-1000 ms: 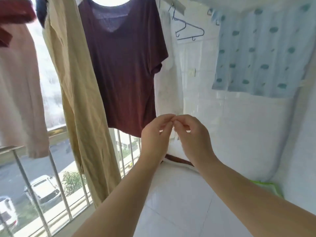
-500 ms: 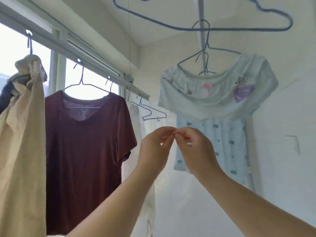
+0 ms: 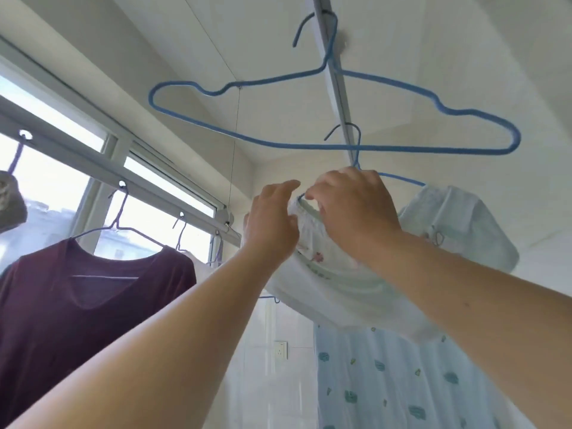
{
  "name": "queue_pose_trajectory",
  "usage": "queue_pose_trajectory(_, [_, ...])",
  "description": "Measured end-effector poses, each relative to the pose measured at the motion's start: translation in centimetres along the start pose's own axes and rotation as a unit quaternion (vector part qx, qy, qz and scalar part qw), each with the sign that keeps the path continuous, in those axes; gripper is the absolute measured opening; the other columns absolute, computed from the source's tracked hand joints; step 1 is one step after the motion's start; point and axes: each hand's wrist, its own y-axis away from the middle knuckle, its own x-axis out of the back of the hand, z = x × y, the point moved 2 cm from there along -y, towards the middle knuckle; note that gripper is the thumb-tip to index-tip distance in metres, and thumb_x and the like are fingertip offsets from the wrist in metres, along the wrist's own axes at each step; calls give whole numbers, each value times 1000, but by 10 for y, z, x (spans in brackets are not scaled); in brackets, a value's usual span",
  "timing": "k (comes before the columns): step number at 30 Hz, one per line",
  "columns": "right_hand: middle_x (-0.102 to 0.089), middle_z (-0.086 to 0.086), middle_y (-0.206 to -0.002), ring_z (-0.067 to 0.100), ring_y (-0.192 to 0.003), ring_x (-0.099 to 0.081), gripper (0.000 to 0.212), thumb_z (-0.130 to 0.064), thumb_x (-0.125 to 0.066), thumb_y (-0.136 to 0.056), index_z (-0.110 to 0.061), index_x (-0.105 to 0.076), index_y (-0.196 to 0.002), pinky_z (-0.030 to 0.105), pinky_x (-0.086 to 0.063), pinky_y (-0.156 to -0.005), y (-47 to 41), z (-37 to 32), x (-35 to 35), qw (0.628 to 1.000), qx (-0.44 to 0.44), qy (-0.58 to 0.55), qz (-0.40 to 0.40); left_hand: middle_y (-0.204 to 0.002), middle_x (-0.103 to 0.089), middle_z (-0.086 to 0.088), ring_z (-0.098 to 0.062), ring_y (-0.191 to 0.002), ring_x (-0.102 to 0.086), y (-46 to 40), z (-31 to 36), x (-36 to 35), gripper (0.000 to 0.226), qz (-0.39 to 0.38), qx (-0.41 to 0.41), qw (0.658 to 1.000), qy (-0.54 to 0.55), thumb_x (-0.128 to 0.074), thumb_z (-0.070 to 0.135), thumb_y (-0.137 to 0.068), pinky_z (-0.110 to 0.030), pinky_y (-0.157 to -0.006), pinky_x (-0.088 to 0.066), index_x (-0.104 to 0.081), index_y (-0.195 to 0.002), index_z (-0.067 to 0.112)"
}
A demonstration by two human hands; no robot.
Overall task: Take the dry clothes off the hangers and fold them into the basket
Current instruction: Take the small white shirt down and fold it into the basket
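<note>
- Head view, and we're looking up at the ceiling rail (image 3: 340,97), where an empty blue hanger (image 3: 334,147) swings nearest us.
- Just behind it, the pale printed garment (image 3: 334,274) hangs on its own blue hanger (image 3: 402,180), hooked on the same rail.
- Our right hand (image 3: 356,212) curls over the garment's neckline, fingers pinching the edge right at the wire.
- Our left hand (image 3: 272,224) sits against the left side of that neckline, fingers loosely extended; we can't see a real grip there.
- At the window rail on the left, the maroon shirt (image 3: 93,298) waits on its hanger. No basket in sight.
- The risks: tug the neckline sideways and it could snag on the hanger's shoulder and stretch, or the hook could hop off the rail. That empty hanger is close enough to catch our knuckles too.
</note>
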Motion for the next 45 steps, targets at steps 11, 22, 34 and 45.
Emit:
queue_pose_trajectory(11, [-53, 2, -117, 24, -118, -42, 37, -13, -34, -94, -25, -46, -127, 49, -17, -107, -46, 20, -44, 988, -10, 50, -147, -127, -48, -2, -21, -116, -49, -44, -25, -26, 58, -172, -27, 979, -102, -38, -2, -90, -33, -99, -38, -44, -132, 38])
queue_pose_trajectory(22, [-50, 1, -103, 25, -112, -45, 21, -21, -46, -95, -27, -62, -107, 44, -33, -94, -48, 38, -42, 996, 6, 40, -77, -119, -51, 0, -21, -106, -53, -45, -4, -26, 27, -120, -206, 944, -228, -53, 24, -91, -41, -89, -46, -56, -117, 22])
queue_pose_trajectory(34, [-48, 0, -94, 23, -96, -47, 22, -9, -48, -90, -24, -63, -96, 38, -30, -83, -51, 48, -44, 996, -53, 14, -72, -84, -66, -8, -24, -82, -60, -21, -39, 2, 27, -116, -82, 979, -148, -71, 38, -77, -35, -76, -49, -60, -82, 14])
queue_pose_trajectory(45, [-56, 9, -113, 25, -95, -52, 22, -3, -51, -90, -13, -61, -108, 29, -36, -64, -55, 38, -27, 991, -54, -27, -123, -78, -58, 2, -20, -81, -52, -30, -37, 20, 16, -61, -74, 974, -207, -63, 29, -84, -28, -70, -40, -63, -89, 15])
